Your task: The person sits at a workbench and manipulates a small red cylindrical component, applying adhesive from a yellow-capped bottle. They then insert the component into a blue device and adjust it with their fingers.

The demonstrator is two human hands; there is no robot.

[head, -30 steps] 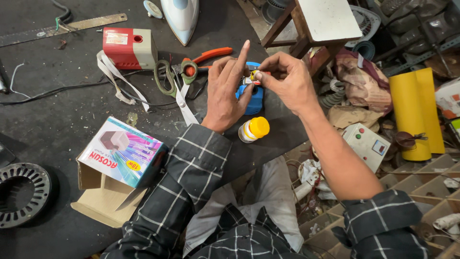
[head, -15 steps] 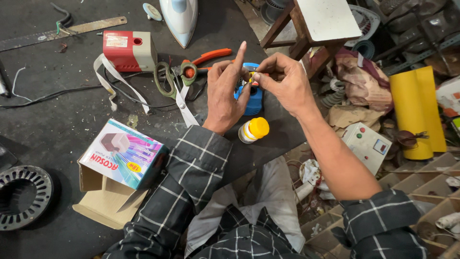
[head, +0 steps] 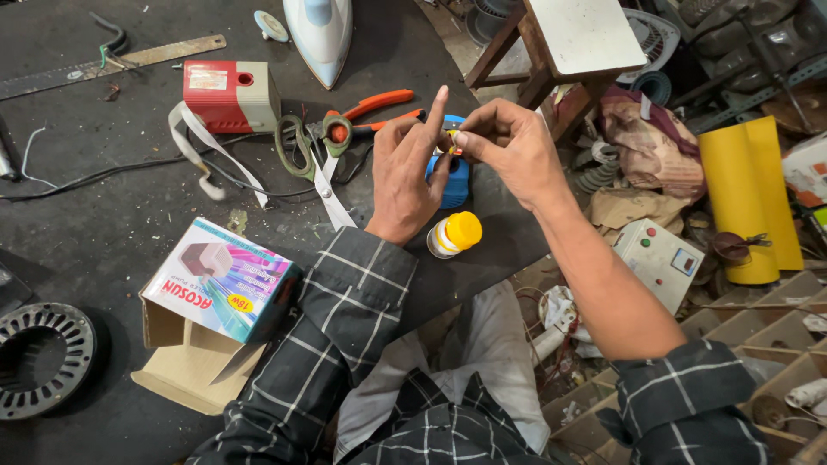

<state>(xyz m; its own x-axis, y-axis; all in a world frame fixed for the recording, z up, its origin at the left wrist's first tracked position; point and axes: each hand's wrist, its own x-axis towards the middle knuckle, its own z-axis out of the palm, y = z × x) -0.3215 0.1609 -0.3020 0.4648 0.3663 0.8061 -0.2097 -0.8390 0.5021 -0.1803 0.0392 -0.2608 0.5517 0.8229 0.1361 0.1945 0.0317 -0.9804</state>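
My left hand (head: pixel 405 176) and my right hand (head: pixel 510 148) meet above the dark worktable (head: pixel 103 224), fingertips pinched together on a small yellow and red part (head: pixel 449 143). The left index finger points up. Under the hands lies a blue object (head: pixel 455 182), mostly hidden. A small white bottle with a yellow cap (head: pixel 454 234) lies on its side just below my left wrist. How the part is shared between the two hands I cannot tell exactly.
Orange-handled pliers (head: pixel 370 110), scissors (head: pixel 301 146), a red and white box (head: pixel 231 95) and a clothes iron (head: pixel 317 30) lie beyond the hands. A colourful carton (head: pixel 220 280) rests on an open cardboard box. A wooden stool (head: pixel 564 47), yellow roll (head: pixel 751 189) and clutter stand right.
Both hands stay pinched on the small part and have shifted only slightly. The view has drifted a little.
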